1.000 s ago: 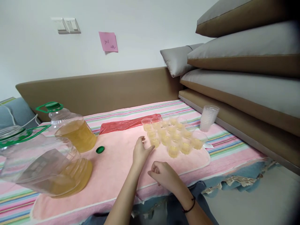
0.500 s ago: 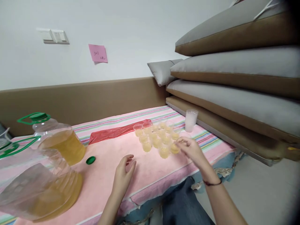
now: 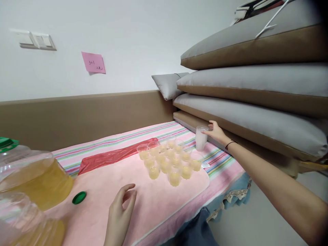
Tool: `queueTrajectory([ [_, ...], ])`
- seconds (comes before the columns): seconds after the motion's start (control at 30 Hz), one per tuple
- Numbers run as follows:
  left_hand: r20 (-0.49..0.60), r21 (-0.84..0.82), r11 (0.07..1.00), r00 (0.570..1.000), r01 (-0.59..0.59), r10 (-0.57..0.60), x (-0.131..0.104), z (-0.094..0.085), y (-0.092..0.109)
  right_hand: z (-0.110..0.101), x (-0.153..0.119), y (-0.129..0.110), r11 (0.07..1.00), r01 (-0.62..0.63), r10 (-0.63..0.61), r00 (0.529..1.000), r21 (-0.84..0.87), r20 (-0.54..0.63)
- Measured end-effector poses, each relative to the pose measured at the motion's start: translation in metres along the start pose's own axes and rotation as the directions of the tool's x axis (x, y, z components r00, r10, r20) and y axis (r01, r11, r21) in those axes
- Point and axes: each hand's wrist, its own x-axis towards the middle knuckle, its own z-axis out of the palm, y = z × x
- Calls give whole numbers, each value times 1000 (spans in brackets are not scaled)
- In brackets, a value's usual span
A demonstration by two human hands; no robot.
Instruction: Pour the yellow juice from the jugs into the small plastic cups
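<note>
My right hand (image 3: 217, 132) reaches out to the stack of clear plastic cups (image 3: 201, 140) at the right, its thumb and fingers apart near the stack's rim. Whether the fingertips touch the rim I cannot tell. My left hand (image 3: 121, 208) hovers over the pink cloth with fingers curved and a gap between thumb and forefinger, holding nothing. Several plastic cups of yellow liquid (image 3: 174, 178) stand grouped in the middle. A green bottle cap (image 3: 79, 197) lies left of my left hand. Two large clear jugs of yellow liquid (image 3: 41, 181) stand at the left, partly out of frame.
A pink mat (image 3: 107, 181) covers part of the striped cloth (image 3: 184, 131). Behind the cups lies a red plastic bag (image 3: 115, 153). Thick grey and brown cushions (image 3: 243, 78) are stacked on the right. A brown padded board (image 3: 77, 123) runs along the wall.
My right hand has moved from the front right cups out to the cup stack, its fingers spreading. My left hand stays open over the mat. The view has turned right.
</note>
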Motion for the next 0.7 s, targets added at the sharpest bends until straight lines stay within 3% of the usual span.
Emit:
queueTrajectory([
  [0.23, 4, 21, 999, 999, 39, -39, 1, -3, -1, 13, 15, 15, 1000, -9, 9, 1000, -4, 8],
  [0.7, -6, 24, 999, 1000, 23, -23, -1, -3, -9, 13, 17, 20, 993, -37, 38, 999, 109, -8],
])
